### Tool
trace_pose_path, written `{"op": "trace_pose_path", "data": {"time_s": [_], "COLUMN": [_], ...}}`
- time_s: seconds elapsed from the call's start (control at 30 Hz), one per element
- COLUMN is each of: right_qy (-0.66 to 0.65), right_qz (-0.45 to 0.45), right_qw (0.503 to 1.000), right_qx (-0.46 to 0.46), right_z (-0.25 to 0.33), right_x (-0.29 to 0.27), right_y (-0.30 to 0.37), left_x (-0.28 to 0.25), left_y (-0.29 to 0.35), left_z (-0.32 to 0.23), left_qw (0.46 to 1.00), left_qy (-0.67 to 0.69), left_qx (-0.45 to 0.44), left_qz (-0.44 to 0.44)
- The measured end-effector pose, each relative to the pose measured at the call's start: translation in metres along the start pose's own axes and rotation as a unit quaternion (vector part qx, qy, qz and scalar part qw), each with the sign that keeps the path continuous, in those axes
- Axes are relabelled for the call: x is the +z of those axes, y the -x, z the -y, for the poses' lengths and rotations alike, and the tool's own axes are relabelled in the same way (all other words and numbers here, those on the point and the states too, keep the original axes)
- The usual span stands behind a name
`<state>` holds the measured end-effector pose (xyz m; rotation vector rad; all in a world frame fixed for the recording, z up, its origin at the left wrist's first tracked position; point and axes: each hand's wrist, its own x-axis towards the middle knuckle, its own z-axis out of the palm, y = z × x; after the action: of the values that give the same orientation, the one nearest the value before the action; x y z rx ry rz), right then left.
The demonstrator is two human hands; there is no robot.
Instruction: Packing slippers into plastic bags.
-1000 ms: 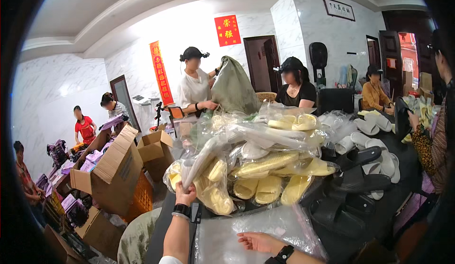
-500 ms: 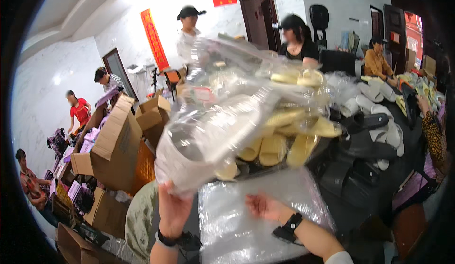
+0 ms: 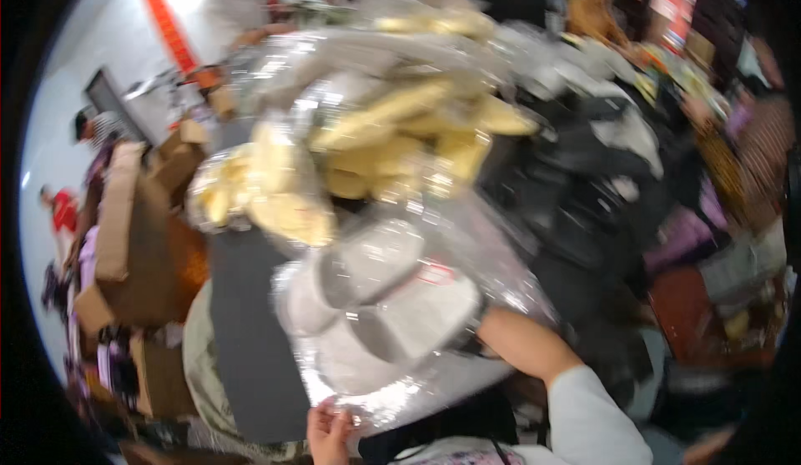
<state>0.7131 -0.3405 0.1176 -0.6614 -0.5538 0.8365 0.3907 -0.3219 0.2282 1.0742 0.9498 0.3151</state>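
- The pale slippers [image 3: 384, 298] are already inside a clear bag [image 3: 367, 411], above the bench [image 3: 250, 323]; whether it is sealed, I cannot see
- Bagged yellow slippers [image 3: 392, 123] pile beyond; black slippers [image 3: 576, 181] at right look loose, unbagged
- Toes point near-left, heels far-right; the long axis slants between
- My left hand [image 3: 331, 433] meets the bag's near edge; blur hides whether its fingers pinch; my right hand is hidden, grip unknown

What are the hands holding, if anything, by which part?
Left hand: apparently clear plastic, by its near edge. Right hand: hidden by pale slippers; can't tell.
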Motion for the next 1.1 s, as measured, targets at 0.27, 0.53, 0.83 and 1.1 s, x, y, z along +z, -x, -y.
{"op": "trace_pose_path", "data": {"time_s": [0.27,0.53,0.83,1.1], "right_qy": [0.049,0.406,0.634,0.365], "right_qz": [-0.19,-0.531,-0.718,-0.867], "right_qw": [0.98,0.737,0.193,0.194], "right_qx": [-0.037,-0.102,0.215,0.277], "right_z": [0.12,0.146,0.172,0.137], "right_x": [0.007,0.019,0.025,0.098], "right_y": [0.043,0.302,0.559,0.751], "left_x": [-0.005,0.021,0.167,0.337], "left_y": [-0.016,0.006,0.02,-0.065], "left_z": [0.004,-0.02,-0.013,0.24], "left_qw": [0.864,0.614,0.78,0.733], "left_qy": [-0.394,-0.681,-0.244,-0.149], "left_qx": [0.308,0.385,-0.067,-0.553], "left_qz": [-0.062,-0.098,0.572,0.367]}}
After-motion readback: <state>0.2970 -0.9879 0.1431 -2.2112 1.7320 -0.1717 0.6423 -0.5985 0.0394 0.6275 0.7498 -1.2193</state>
